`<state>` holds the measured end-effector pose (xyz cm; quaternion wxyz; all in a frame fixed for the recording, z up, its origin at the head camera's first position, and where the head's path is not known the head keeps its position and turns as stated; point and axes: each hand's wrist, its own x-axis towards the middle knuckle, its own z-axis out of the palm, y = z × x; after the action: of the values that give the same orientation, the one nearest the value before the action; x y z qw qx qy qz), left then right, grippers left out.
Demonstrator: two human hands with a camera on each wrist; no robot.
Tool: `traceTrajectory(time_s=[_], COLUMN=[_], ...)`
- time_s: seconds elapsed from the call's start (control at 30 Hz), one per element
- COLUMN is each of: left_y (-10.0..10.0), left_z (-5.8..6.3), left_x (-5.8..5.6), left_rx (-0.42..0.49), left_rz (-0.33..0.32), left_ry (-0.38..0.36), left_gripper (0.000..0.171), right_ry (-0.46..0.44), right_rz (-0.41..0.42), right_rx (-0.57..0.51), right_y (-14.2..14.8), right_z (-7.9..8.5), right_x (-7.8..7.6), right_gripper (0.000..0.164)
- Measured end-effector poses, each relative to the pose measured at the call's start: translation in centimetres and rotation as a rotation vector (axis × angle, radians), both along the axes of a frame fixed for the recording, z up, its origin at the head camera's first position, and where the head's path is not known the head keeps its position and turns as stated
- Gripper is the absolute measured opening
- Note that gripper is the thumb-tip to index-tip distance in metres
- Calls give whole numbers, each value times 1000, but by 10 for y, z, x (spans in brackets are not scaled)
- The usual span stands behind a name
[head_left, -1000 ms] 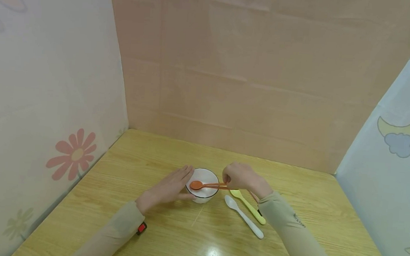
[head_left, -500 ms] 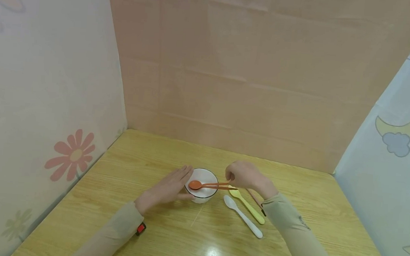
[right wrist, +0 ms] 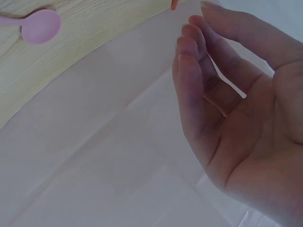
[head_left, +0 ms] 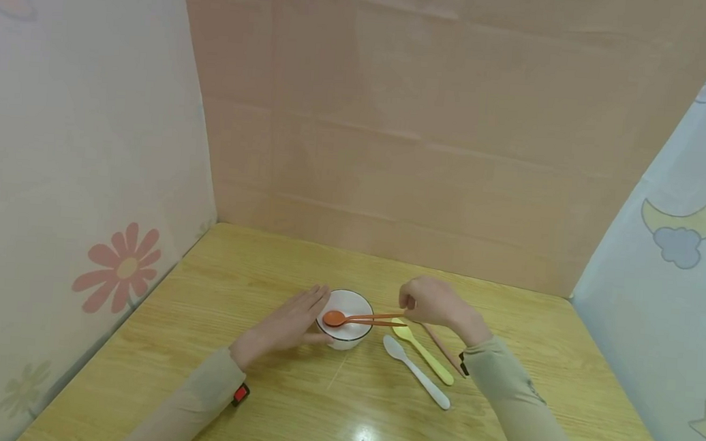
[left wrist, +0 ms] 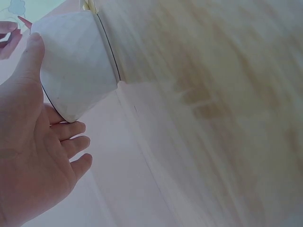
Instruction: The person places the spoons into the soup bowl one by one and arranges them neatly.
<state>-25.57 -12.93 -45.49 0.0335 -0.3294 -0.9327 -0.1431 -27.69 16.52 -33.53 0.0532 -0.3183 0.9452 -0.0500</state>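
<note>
A white bowl [head_left: 344, 344] with a dark rim stands on the wooden table. My left hand [head_left: 287, 322] rests against its left side, fingers straight at the back and thumb at the front. In the left wrist view the thumb lies on the bowl [left wrist: 75, 61]. An orange spoon [head_left: 334, 318] lies across the bowl, with two thin orange handles reaching past the right rim. My right hand [head_left: 436, 301] hovers just beyond the handle ends, its fingers loosely bent. In the right wrist view nothing shows between the fingers, and an orange tip [right wrist: 174, 4] sits apart from them.
Right of the bowl lie a yellow spoon [head_left: 423, 354] and a white spoon [head_left: 419, 374]. A pink spoon [right wrist: 41, 26] lies under the right forearm, partly hidden in the head view. Cloth walls [head_left: 366, 126] enclose the table [head_left: 291, 407] at the back and sides.
My right hand has let go of the orange handle and drawn back slightly to the right. The left hand stays at the bowl, and the orange spoon remains across it.
</note>
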Motion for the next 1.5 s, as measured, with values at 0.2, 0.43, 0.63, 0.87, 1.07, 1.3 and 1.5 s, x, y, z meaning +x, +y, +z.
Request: traceTrajectory(time_s=[0.2, 0.43, 0.63, 0.87, 1.07, 1.3, 1.5], left_y=[0, 0, 0, 0, 0, 0, 0], left_z=[-1, -1, 1, 1, 1, -1, 0], left_x=[0, 0, 0, 0, 0, 0, 1], left_rx=[8, 1, -10, -13, -10, -15, -9], left_rz=[9, 14, 16, 9, 6, 15, 26], left_ry=[-22, -26, -32, -21, -15, -18, -32], left_gripper=[90, 91, 91, 90, 91, 92, 93], right_ry=[11, 30, 43, 61, 68, 61, 56], right_rz=[10, 19, 1, -17, -47, -63, -70], right_rx=[-34, -65, -76, -96, -123, -141, -152], right_y=[9, 18, 25, 32, 40, 48, 54], right_z=[1, -1, -6, -10, -14, -17, -21], right_x=[1, 4, 5, 6, 7, 11, 15], right_gripper=[7, 7, 6, 12, 18, 9, 11])
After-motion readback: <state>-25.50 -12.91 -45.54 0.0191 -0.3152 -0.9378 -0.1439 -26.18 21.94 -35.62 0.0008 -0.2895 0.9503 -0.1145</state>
